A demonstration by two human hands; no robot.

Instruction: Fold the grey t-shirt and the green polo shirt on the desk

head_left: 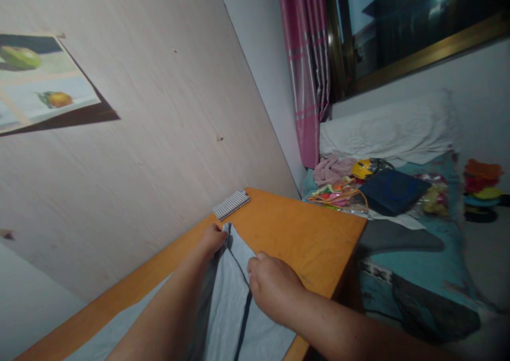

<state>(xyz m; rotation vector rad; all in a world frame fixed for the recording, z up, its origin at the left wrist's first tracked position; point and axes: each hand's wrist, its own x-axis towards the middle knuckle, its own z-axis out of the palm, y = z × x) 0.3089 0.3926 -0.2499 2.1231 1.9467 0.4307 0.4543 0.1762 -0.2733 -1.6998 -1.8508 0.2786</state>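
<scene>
A light grey garment (229, 308) with a dark stripe along it lies over the near part of the orange tabletop (290, 220). At its far end, my left hand (213, 240) is closed on the cloth's edge. My right hand (273, 284) grips the right side of the same garment, a little nearer to me, its fingers curled round the fabric. Part of the cloth is hidden behind my left forearm. Just beyond my left hand, a small striped folded cloth or pouch (231, 205) rests by the wall, apart from both hands.
A bed with a blue-green sheet (422, 254) stands right of the table, bearing a dark blue bag (394, 191), colourful packets and a white pillow (390, 132). A pink curtain (305, 74) hangs by the window. Fruit pictures (43, 90) are on the left wall.
</scene>
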